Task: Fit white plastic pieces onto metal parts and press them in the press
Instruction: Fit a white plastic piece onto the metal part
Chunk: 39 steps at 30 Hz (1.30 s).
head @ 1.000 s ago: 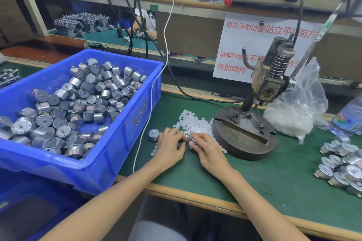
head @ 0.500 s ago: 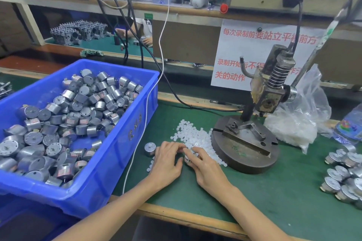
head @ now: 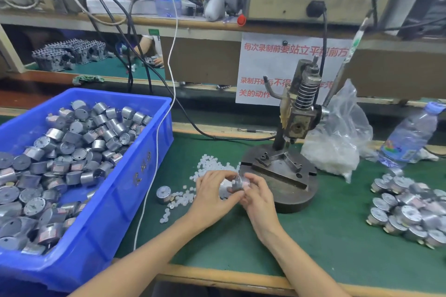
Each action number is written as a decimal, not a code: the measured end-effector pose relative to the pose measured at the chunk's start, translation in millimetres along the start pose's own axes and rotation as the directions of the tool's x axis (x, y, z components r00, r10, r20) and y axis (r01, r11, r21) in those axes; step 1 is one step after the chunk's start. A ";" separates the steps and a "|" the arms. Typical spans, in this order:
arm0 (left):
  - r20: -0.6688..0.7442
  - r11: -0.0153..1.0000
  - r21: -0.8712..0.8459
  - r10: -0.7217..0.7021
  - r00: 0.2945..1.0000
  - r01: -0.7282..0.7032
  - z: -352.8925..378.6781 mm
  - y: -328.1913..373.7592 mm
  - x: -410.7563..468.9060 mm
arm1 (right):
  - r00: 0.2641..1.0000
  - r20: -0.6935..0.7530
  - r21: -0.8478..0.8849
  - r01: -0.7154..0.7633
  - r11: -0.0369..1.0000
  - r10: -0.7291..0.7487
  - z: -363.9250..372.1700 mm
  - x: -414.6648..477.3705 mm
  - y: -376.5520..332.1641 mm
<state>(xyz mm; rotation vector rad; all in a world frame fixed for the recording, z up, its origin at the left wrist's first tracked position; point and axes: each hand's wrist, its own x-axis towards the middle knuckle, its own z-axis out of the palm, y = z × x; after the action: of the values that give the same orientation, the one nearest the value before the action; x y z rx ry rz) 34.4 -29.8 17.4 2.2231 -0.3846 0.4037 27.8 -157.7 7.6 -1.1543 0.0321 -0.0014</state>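
Both hands meet just left of the hand press (head: 293, 128) and hold one small round metal part (head: 237, 182) above the green mat. My left hand (head: 212, 194) curls its fingers round the part's left side. My right hand (head: 257, 196) grips it from the right; the part is blurred, so I cannot tell whether a white piece sits on it. Loose white plastic pieces (head: 207, 169) lie scattered under and behind the hands. Another metal part (head: 164, 195) stands alone on the mat to the left. The press's round base (head: 287, 190) holds no part.
A blue bin (head: 135, 176) full of metal parts fills the left. A heap of metal parts (head: 407, 210) lies at the right. Behind the press are a plastic bag (head: 337, 149) of white pieces and a tilted water bottle (head: 407, 137). White cable (head: 154, 171) runs past the bin.
Both hands have risen off the mat with the metal part between them and drawn slightly right, toward the press base. The view has tilted down.
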 end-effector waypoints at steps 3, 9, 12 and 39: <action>-0.010 0.996 -0.087 -0.009 1.000 0.008 16.9 19.8 19.9 | 0.994 -0.051 0.318 -0.071 0.945 0.092 -8.6 1.1 -21.9; 0.078 0.996 0.002 0.094 0.993 -0.094 55.9 48.1 64.9 | 0.961 -0.277 0.058 0.026 0.998 -0.009 -46.1 4.8 -58.0; 0.134 0.990 0.130 0.042 0.990 -0.060 70.1 48.2 88.3 | 0.915 -0.386 -0.141 0.070 0.988 -0.120 -62.7 5.6 -64.1; 0.058 0.974 0.205 0.092 0.994 -0.102 78.4 43.5 102.1 | 0.572 -0.122 -0.486 0.678 0.551 -0.811 -41.2 44.8 -201.0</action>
<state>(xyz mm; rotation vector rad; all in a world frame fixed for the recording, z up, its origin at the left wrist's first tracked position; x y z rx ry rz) 121.4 -131.6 41.0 2.4272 -0.4975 0.4611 74.6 -277.4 173.6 -1.4829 -0.1847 -1.0385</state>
